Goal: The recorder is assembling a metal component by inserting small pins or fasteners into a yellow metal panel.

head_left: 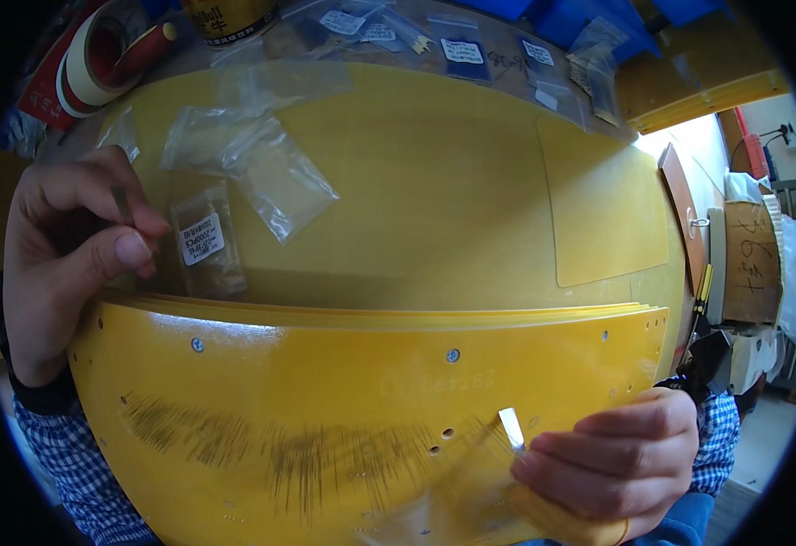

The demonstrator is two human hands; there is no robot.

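My left hand (pixel 88 241) is raised at the left, above the far edge of a yellow board (pixel 361 364). Its thumb and fingers pinch a thin, dark strip (pixel 123 206) whose kind I cannot make out. At the lower right, my right hand (pixel 616 455) is closed over the board, pinching a small shiny flat piece (pixel 512 429); its lower part is hidden by my fingers. Many thin dark pins (pixel 316 464) lie loose in a spread on the board, left of my right hand. Screws and holes dot the board. A blurred clear plastic bag (pixel 434 511) lies near the board's lower edge.
Clear zip bags (pixel 279 177) and a labelled bag (pixel 208 241) lie on the yellow sheet beyond the board. Farther back are tape rolls (pixel 88 59), a can (pixel 229 18), more small bags (pixel 466 56) and blue bins (pixel 598 45). A cardboard box (pixel 751 259) stands right.
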